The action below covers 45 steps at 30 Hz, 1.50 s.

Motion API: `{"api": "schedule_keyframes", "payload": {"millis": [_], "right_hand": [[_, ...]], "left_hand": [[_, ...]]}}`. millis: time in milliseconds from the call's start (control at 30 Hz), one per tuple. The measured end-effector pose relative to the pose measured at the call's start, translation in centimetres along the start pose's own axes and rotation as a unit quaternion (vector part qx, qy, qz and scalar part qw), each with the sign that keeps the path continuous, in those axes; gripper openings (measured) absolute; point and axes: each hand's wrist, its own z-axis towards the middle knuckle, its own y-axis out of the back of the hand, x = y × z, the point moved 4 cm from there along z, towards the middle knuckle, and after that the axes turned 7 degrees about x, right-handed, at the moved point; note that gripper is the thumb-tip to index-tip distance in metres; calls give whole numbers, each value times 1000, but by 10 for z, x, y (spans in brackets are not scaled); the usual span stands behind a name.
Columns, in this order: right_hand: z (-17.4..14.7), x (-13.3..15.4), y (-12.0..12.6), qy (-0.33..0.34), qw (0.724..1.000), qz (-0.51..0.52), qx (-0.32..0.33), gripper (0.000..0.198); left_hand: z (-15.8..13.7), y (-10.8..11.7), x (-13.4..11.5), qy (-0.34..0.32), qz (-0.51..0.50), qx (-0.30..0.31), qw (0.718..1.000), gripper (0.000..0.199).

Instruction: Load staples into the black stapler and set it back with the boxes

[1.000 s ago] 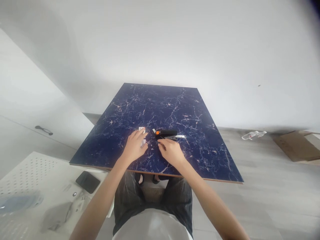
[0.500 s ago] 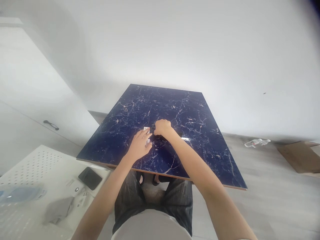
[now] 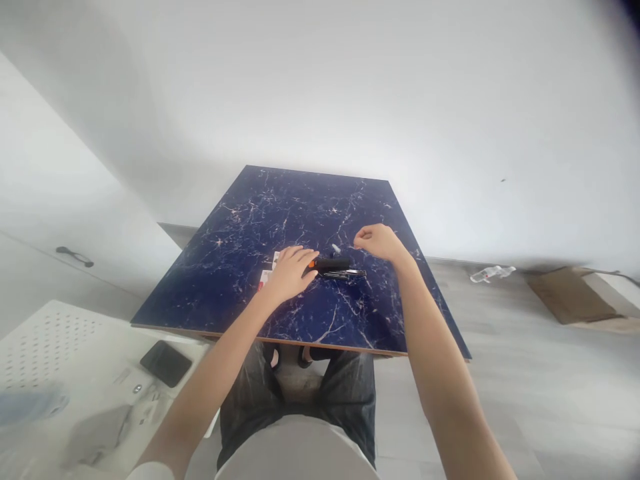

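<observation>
My left hand (image 3: 294, 270) lies over the left end of a dark rod-like item (image 3: 334, 264) with an orange part (image 3: 312, 264), its fingers stretched out. Beneath and beside that hand, a white-and-red card or packet (image 3: 265, 278) partly shows. Slim shiny sticks like pens (image 3: 345, 273) lie just in front of the dark item. A small pale piece (image 3: 336, 249) rests behind it. My right hand (image 3: 379, 241) is to the right of these things, apart from them, with its fingers curled closed. Whatever it may hold is hidden.
The things lie on a dark blue marbled tabletop (image 3: 300, 200) against a white wall. At the lower left, a white perforated surface (image 3: 55, 333) bears a black phone (image 3: 165, 363). Clear plastic bottles (image 3: 493, 273) and a cardboard box (image 3: 570, 293) are on the floor to the right.
My right hand has moved right, away from beside my left hand, uncovering the dark item, the pens and the pale piece. My left hand now reaches over the dark item's end.
</observation>
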Motion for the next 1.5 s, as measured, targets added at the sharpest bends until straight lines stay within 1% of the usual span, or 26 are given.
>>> {"api": "schedule_keyframes", "payload": {"millis": [100, 167, 200, 267, 300, 333, 367, 433, 500, 633, 700, 800, 867, 900, 1000, 1100, 1300, 1500], "right_hand": [[-10, -38, -12, -19, 1000, -6, 18, 15], [-9, -53, -21, -21, 1000, -18, 9, 15], [-7, -58, -25, -16, 999, -27, -4, 18], [0, -63, -30, -4, 998, -48, -27, 33], [4, -63, -32, 2, 998, -59, -26, 39], [8, -63, -35, 7, 997, -69, -16, 41], [11, -62, -38, 11, 997, -78, -2, 39], [16, -60, -42, 13, 995, -93, 22, 26], [17, -58, -42, 10, 995, -100, 21, 20], [4, -59, -39, 4, 994, -107, 4, 23], [-7, -59, -38, 11, 996, -87, -11, 23], [-26, -51, -39, 43, 999, 1, -28, 20], [-35, -36, -42, 79, 996, 46, -20, 20], [-37, -27, -45, 99, 994, 52, -11, 20], [-37, 0, -55, 152, 988, 20, 28, 19], [-32, 15, -63, 184, 981, -22, 51, 20], [-29, 16, -68, 213, 975, -35, 49, 21], [-28, 17, -67, 198, 979, -15, 52, 21]], "left_hand": [[15, -1, 0, -11, -16, 14, 1000, 46], [18, -3, 2, -24, -26, 35, 999, 42], [17, -4, 3, -30, -31, 43, 998, 41], [15, -5, 5, -32, -38, 50, 998, 38], [13, -4, 6, -29, -41, 49, 998, 38], [12, -4, 7, -26, -44, 48, 998, 38], [11, -3, 8, -23, -45, 48, 998, 38], [8, -1, 10, -21, -46, 51, 997, 39], [6, 2, 13, -18, -43, 53, 997, 39], [2, 9, 22, -16, -28, 50, 998, 38], [0, 12, 27, -14, -23, 49, 998, 38], [-3, 13, 33, -5, -25, 49, 998, 39], [-4, 13, 36, -4, -31, 50, 998, 39], [-4, 13, 37, -4, -34, 50, 998, 40], [-5, 11, 38, -2, -37, 49, 998, 41], [-6, 10, 38, -4, -35, 44, 998, 42], [-7, 9, 38, -7, -30, 43, 999, 42], [-7, 9, 39, -4, -31, 41, 999, 42]]}}
